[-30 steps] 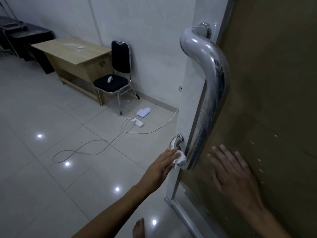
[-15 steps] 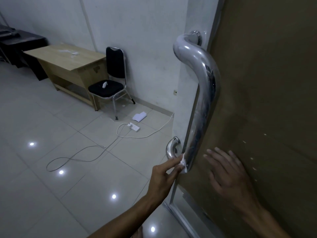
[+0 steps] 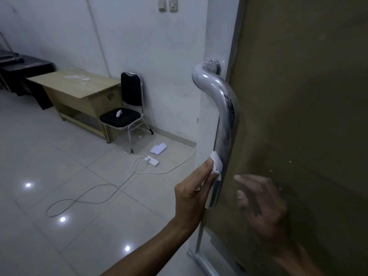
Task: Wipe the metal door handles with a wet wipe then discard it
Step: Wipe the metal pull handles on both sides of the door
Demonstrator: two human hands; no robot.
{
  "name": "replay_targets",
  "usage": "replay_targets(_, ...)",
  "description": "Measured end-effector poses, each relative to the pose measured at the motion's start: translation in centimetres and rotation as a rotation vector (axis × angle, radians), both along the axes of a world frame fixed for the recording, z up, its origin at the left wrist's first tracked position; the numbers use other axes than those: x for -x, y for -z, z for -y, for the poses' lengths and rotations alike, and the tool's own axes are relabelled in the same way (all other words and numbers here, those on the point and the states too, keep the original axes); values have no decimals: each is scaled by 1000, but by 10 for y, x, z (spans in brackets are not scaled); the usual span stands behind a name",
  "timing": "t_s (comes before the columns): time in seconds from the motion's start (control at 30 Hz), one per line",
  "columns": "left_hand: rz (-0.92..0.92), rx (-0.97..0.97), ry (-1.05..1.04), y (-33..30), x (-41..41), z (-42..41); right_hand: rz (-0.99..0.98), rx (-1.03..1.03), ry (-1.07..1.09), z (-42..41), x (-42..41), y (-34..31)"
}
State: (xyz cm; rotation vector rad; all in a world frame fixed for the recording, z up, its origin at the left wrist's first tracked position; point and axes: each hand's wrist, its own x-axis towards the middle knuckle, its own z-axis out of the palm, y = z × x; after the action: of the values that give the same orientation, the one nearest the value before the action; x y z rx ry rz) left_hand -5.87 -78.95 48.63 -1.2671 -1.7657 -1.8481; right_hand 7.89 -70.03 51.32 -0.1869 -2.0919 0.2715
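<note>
A long curved metal door handle (image 3: 226,108) runs down the edge of a brown-tinted glass door (image 3: 302,96). My left hand (image 3: 192,194) presses a white wet wipe (image 3: 216,165) against the lower part of the handle, fingers pointing up along the bar. My right hand (image 3: 260,204) is seen through the tinted glass on the far side of the door, fingers spread and loosely bent, holding nothing.
A black chair (image 3: 124,114) with a small white object on its seat stands by a wooden desk (image 3: 79,90). A white power strip (image 3: 152,161) and its cable (image 3: 89,196) lie on the tiled floor, next to a white paper (image 3: 158,148). Wall switches (image 3: 168,5) sit above.
My left hand has slid the wipe upward along the handle from its bottom end. The view has tilted up, showing the wall switches. My right hand's fingers have lifted slightly off the glass.
</note>
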Motion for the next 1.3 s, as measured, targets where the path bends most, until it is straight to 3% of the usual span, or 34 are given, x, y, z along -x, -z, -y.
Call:
replay_targets(0.23,-317,26,23,-10,5,-3,-38,-54,-19,5,7,-12)
replay_targets(0.6,-195,-24,-50,-65,21,-5,-189,-62,-38,13,29,-36)
replay_targets(0.83,-376,36,51,-81,11,0,-255,-68,20,15,30,-57)
replay_targets(0.97,-303,-18,30,-88,18,1,-274,-45,40,17,37,-62)
replay_targets(1.1,-119,-100,146,-100,17,3,-290,-20,47,19,45,-68)
replay_targets(1.3,-31,-98,276,-114,23,11,-288,27,122,19,62,-90)
